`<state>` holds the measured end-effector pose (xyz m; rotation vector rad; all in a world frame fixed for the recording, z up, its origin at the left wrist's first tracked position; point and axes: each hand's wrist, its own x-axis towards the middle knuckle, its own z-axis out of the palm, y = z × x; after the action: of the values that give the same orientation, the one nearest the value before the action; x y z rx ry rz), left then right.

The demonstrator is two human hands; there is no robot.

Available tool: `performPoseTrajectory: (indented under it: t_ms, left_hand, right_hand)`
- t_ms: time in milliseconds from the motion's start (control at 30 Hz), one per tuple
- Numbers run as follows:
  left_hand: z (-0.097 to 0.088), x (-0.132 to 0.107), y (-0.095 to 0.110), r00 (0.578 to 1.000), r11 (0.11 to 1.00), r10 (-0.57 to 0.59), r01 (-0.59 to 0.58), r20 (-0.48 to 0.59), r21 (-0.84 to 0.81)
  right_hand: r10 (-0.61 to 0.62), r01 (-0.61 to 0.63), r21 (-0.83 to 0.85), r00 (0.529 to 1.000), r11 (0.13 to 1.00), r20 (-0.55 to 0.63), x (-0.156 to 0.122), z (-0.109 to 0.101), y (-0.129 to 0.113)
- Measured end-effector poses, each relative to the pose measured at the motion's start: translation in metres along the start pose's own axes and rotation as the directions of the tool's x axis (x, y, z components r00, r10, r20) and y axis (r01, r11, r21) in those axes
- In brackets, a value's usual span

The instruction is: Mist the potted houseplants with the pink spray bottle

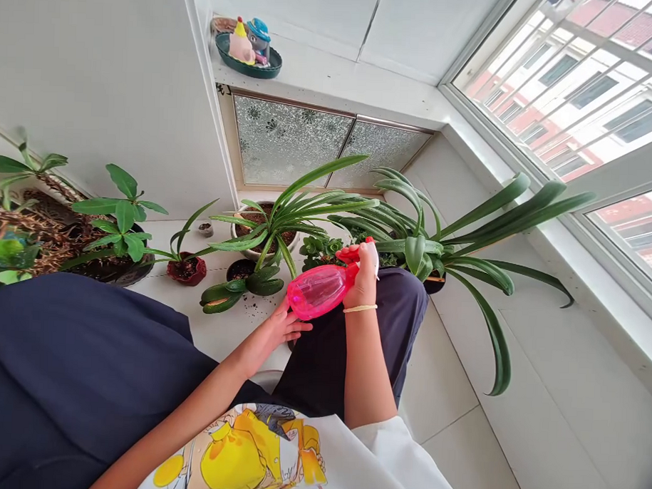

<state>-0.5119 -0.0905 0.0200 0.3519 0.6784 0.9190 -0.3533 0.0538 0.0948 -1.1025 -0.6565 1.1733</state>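
Observation:
A pink translucent spray bottle (318, 290) lies tilted over my lap, its red trigger head pointing at the potted plants. My right hand (363, 276) is closed around the bottle's neck and trigger. My left hand (278, 330) sits under the bottle's base, fingers apart and touching it. A thin bracelet circles my right wrist. Just beyond the nozzle grows a small succulent (319, 248) among long-leaved plants.
Several pots stand on the white tiled floor: a white pot (247, 227) with a long-leaved plant, a small dark red pot (187, 269), a big dark pot (114, 269) at left. A window (582, 82) runs along the right. A green dish with figurines (249, 48) rests on a ledge.

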Motion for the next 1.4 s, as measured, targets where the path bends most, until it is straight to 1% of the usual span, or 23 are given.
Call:
performPoseTrajectory:
  t_ms: [100,200,333,400,467,567,667,733,900,1000,1067,1100,1133,1200,1300,1400]
  left_hand:
    - [0.0,0.0,-0.003,1.0,1.0,-0.002,0.002,-0.017,-0.016]
    - [0.001,0.0,-0.002,0.999,1.0,-0.004,0.004,-0.035,-0.005]
    - [0.003,-0.001,0.0,0.999,1.0,0.018,-0.018,-0.05,0.011]
    - [0.006,-0.002,-0.003,0.998,1.0,0.024,-0.023,-0.066,0.015]
    - [0.01,-0.002,-0.008,0.997,1.0,0.006,-0.005,-0.081,0.006]
    - [0.016,-0.003,-0.013,0.994,0.998,-0.042,0.038,-0.104,-0.042]
    - [0.02,-0.004,-0.013,0.989,0.994,-0.051,0.037,-0.136,-0.101]
    - [0.021,-0.005,-0.011,0.986,0.99,-0.053,0.032,-0.158,-0.134]
    - [0.022,-0.005,-0.008,0.976,0.974,-0.124,0.086,-0.178,-0.21]
    - [0.023,-0.005,-0.009,0.968,0.964,-0.147,0.095,-0.201,-0.247]
    - [0.023,-0.005,-0.008,0.969,0.962,-0.131,0.074,-0.208,-0.262]
    - [0.023,-0.005,-0.008,0.971,0.961,-0.121,0.063,-0.205,-0.27]
    - [0.023,-0.005,-0.008,0.973,0.959,-0.115,0.056,-0.201,-0.279]
    - [0.023,-0.005,-0.009,0.973,0.95,-0.122,0.057,-0.197,-0.306]
    - [0.025,-0.005,-0.01,0.962,0.927,-0.159,0.069,-0.221,-0.37]
    - [0.026,-0.005,-0.011,0.951,0.902,-0.171,0.046,-0.257,-0.43]
  right_hand:
    - [0.019,-0.019,0.028,1.0,0.999,-0.004,-0.001,0.002,0.001]
    - [0.019,-0.018,-0.037,1.0,0.999,0.025,-0.003,0.002,0.002]
    - [0.059,-0.059,-0.087,0.998,0.994,-0.002,-0.003,0.001,0.004]
    - [0.069,-0.066,-0.104,0.997,0.992,0.024,-0.003,0.002,0.006]
    - [0.055,-0.045,-0.138,0.996,0.989,0.072,-0.004,0.004,0.01]
    - [0.03,-0.008,-0.199,0.994,0.98,0.103,-0.007,0.009,0.018]
    - [0.058,-0.037,-0.246,0.995,0.969,0.077,-0.01,0.015,0.025]
    - [0.071,-0.052,-0.247,0.995,0.968,0.068,-0.01,0.017,0.028]
    - [0.099,-0.064,-0.241,0.986,0.968,0.137,-0.007,0.021,0.035]
    - [0.143,-0.122,-0.248,0.987,0.961,0.069,-0.006,0.023,0.039]
    - [0.161,-0.152,-0.237,0.987,0.96,0.018,-0.005,0.024,0.042]
    - [0.162,-0.155,-0.229,0.987,0.961,0.011,-0.005,0.025,0.043]
    - [0.159,-0.15,-0.223,0.987,0.963,0.023,-0.005,0.025,0.043]
    - [0.156,-0.134,-0.228,0.984,0.965,0.082,-0.004,0.026,0.046]
    - [0.201,-0.154,-0.27,0.967,0.95,0.157,-0.003,0.027,0.054]
    - [0.257,-0.208,-0.313,0.958,0.927,0.125,-0.001,0.028,0.068]
